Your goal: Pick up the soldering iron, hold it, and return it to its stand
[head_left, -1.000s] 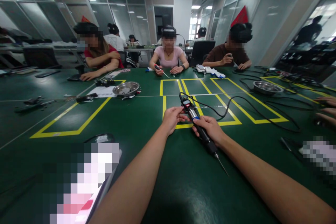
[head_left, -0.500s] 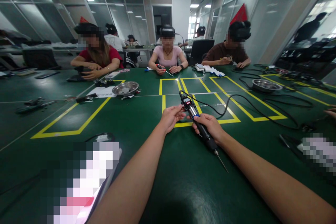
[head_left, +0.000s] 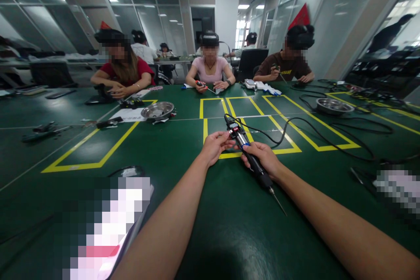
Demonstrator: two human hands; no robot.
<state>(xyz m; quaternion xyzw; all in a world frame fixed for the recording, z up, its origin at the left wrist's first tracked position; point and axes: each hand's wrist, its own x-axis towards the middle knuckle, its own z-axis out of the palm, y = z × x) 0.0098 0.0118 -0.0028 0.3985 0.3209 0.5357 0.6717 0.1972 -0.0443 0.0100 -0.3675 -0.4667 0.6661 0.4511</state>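
My right hand (head_left: 264,159) is wrapped around the black body of an electric screwdriver (head_left: 257,170). Its long thin bit points down toward me, to the right, above the green table. At the tool's far end is a silver collar and a small block with a reddish light, where a black cable (head_left: 287,124) comes out. My left hand (head_left: 216,146) has its thumb and fingers curled at the left side of that far end, pinching it near the reddish block. The fingertips behind the tool are partly hidden.
Yellow tape rectangles mark the green table (head_left: 157,223). Metal bowls stand at the left (head_left: 158,111) and right (head_left: 334,106). A blurred-out phone-like slab (head_left: 114,223) lies front left. Cables run along the right. Three people sit opposite; one holds a red-handled screwdriver (head_left: 201,84).
My left thumb and fingers have closed in slightly on the far end of the electric screwdriver. My right hand keeps its hold. The person at far right has raised a hand with a tool.
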